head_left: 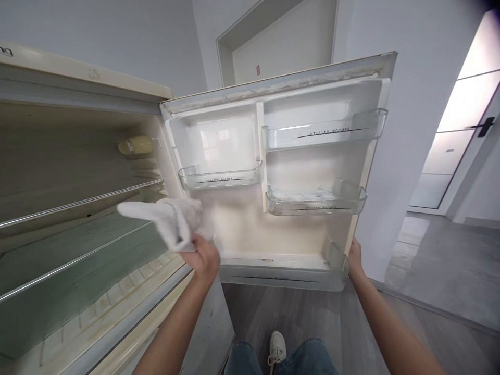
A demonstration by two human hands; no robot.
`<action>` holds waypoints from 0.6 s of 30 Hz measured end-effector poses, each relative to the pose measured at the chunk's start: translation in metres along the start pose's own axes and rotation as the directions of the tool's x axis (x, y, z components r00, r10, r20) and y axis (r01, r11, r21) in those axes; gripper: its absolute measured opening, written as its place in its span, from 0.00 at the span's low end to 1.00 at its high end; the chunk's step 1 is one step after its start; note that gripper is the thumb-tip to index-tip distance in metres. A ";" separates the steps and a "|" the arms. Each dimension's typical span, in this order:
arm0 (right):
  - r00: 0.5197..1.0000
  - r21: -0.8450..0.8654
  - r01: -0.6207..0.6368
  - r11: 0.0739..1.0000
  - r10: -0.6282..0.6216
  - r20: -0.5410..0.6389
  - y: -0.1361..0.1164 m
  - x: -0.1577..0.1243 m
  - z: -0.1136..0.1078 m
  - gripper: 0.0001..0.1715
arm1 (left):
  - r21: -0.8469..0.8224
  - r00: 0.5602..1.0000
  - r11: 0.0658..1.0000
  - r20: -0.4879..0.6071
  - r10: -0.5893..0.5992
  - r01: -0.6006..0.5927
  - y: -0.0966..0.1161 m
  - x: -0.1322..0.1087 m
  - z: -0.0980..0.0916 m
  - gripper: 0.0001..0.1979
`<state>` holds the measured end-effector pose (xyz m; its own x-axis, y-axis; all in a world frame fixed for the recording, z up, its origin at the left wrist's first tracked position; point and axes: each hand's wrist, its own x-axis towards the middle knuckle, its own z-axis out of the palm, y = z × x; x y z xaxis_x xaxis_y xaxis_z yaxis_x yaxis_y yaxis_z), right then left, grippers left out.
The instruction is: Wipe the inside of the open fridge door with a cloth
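I see left hand fingers closed round white cloth against open fridge door inner panel, right hand gripping door's right edge near bottom shelf, finger spread hidden

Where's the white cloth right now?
The white cloth is in the left hand, left of centre, against the open fridge door below a door shelf.

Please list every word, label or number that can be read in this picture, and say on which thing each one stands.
"UTILITY POCKET": on the upper right door shelf, readable.
Lower right shelf, left shelf and bottom shelf: print in the same place, too blurred to read.
Dark letters, cut off by the frame edge: on the fridge top edge, unreadable.
Small red sign on the far wall: too small to read.
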<state>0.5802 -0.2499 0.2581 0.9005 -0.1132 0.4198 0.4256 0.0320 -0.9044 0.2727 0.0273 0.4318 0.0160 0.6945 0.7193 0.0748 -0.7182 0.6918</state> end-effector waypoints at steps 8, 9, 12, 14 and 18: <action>1.000 0.039 -0.022 0.999 0.022 -0.010 -0.012 -0.008 0.001 0.34 | 0.267 0.571 0.573 0.685 0.453 -0.775 -0.051 0.047 0.014 0.31; 1.000 0.042 -0.027 0.999 0.027 -0.008 -0.012 -0.009 0.001 0.34 | 0.271 0.539 0.538 0.719 0.439 -0.799 -0.051 0.047 0.012 0.30; 0.999 0.045 -0.032 0.998 0.033 -0.010 -0.012 -0.009 0.001 0.35 | 0.252 0.444 0.470 0.821 0.359 -0.846 -0.052 0.038 0.005 0.29; 1.000 0.048 -0.025 0.999 0.026 -0.009 -0.012 -0.009 0.001 0.34 | 0.231 0.375 0.448 0.888 0.266 -0.864 -0.054 0.030 -0.001 0.29; 0.999 0.044 -0.031 0.999 0.031 -0.008 -0.011 -0.010 0.000 0.35 | 0.187 0.235 0.451 0.970 0.053 -0.873 -0.056 0.021 -0.006 0.27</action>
<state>0.5671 -0.2490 0.2638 0.9125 -0.1203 0.3910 0.4014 0.0786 -0.9125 0.2631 0.0813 0.4087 0.9753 0.1670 0.1444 0.2064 -0.9219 -0.3279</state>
